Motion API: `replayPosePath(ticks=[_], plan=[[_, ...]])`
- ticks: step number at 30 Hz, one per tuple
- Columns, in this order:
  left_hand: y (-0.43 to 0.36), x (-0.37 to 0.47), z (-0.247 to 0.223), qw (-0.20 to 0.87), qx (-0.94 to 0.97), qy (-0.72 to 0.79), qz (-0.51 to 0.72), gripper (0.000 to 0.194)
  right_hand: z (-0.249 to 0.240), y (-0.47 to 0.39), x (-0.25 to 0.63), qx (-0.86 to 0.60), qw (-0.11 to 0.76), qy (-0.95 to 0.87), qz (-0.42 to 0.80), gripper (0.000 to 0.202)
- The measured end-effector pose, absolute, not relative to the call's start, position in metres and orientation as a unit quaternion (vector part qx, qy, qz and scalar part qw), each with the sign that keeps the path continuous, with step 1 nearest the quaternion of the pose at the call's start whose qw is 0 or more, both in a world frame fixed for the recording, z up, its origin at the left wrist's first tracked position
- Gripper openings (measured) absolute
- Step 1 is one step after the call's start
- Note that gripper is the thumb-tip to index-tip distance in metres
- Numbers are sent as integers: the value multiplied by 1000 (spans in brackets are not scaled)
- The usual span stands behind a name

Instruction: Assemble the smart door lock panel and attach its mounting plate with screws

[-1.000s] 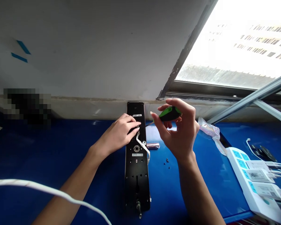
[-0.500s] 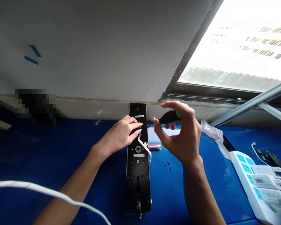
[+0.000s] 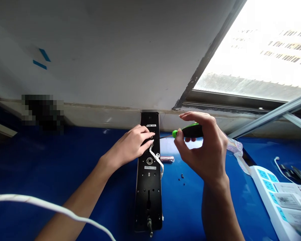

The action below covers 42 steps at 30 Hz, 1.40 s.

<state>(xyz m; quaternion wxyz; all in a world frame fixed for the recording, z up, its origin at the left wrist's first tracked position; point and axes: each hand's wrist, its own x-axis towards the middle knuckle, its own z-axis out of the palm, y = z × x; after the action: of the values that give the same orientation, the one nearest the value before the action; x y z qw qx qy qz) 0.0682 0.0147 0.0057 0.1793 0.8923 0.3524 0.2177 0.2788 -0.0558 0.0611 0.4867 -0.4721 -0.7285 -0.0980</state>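
Observation:
A long black lock panel (image 3: 148, 180) lies on the blue table, its far end against the wall. My left hand (image 3: 134, 142) rests across its upper part, thumb and forefinger bent close together around a small round spot. What they pinch, if anything, is too small to make out. A white wrapped cable (image 3: 156, 157) runs down from the thumb tip over the panel's right edge. My right hand (image 3: 203, 144) grips a green and black screwdriver (image 3: 190, 130) between thumb and fingers, forefinger raised. Its thin shaft points left, with the tip over the panel near my left fingertips.
Several small black screws (image 3: 182, 176) lie right of the panel, below a pinkish wrapped cylinder (image 3: 167, 159). A white power strip (image 3: 268, 197) with plugged-in adapters stands at right. A loose white cable (image 3: 52, 208) crosses the lower left. A metal bar (image 3: 268, 115) slants before the window.
My right hand and the screwdriver have shifted right, away from the panel, so more shaft and the green collar show. My left hand keeps its place on the panel. The view has shifted slightly.

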Motion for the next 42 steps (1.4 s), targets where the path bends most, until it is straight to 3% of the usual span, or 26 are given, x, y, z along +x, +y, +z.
replayPosePath(ticks=[11,16,20,33,37,42], plan=[[15,68,8,185,890,358,214,36,59,-53,278,-451,504,-734,-69,56],[14,68,9,185,889,362,210,36,60,-55,277,-466,513,-718,-68,46],[15,68,7,183,889,357,220,35,62,-57,278,-460,504,-728,-58,53],[15,67,7,182,890,357,220,36,65,-58,282,-480,501,-718,-67,43],[15,67,5,181,888,357,227,35,68,-60,284,-462,489,-738,-55,49],[17,68,2,180,890,353,227,35,71,-64,289,-481,475,-735,-63,34]])
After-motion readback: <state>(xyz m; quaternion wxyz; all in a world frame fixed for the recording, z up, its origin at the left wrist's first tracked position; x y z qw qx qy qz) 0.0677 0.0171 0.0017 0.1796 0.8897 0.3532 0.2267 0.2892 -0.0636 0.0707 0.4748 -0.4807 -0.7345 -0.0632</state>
